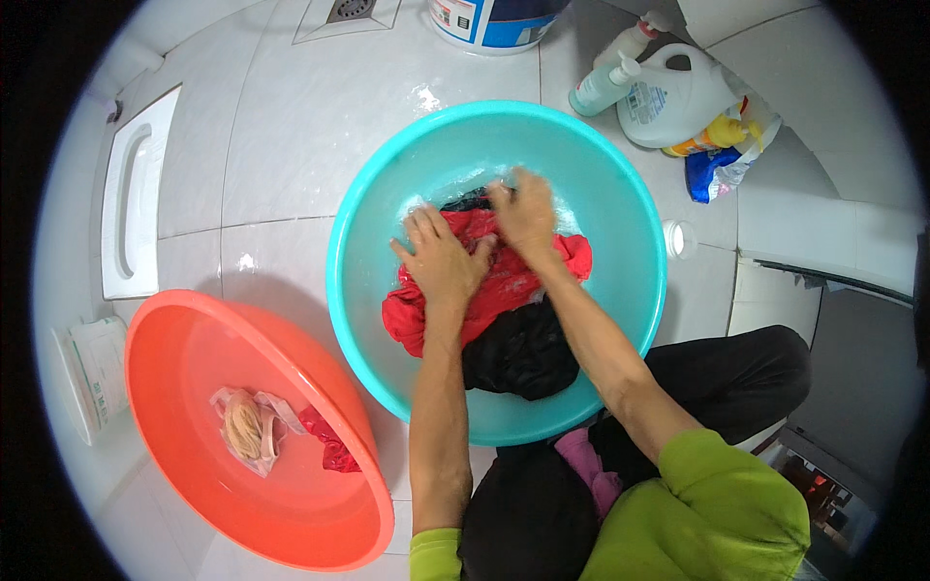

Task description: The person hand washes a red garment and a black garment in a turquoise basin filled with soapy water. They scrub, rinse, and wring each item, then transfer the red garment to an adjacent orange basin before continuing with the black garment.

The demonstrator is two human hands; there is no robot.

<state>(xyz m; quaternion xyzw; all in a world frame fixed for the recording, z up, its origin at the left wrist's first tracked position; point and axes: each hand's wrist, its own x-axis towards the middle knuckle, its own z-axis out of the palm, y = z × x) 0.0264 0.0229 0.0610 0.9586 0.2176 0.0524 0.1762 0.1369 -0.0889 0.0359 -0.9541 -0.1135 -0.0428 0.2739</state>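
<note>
A turquoise plastic basin point(625, 189) stands on the floor in front of me, holding wet clothes. In it lies a red garment point(501, 290), spread across the middle, with a wet black garment point(523, 352) bunched at the near side. My left hand point(443, 254) rests on the red cloth with its fingers spread. Over the far part of the cloth is my right hand point(524, 214), blurred, with its fingers bent; whether it pinches any fabric cannot be told. More dark cloth point(465, 200) shows beyond the red, beside splashing water.
An orange-red basin point(254, 319) at lower left holds a pale mesh bundle point(247, 432) and red cloth point(330, 443). Bottles and a large white jug point(676, 102) stand at upper right. A bucket point(494, 25) and floor drain point(354, 9) lie beyond; a small white jar point(677, 240) sits right.
</note>
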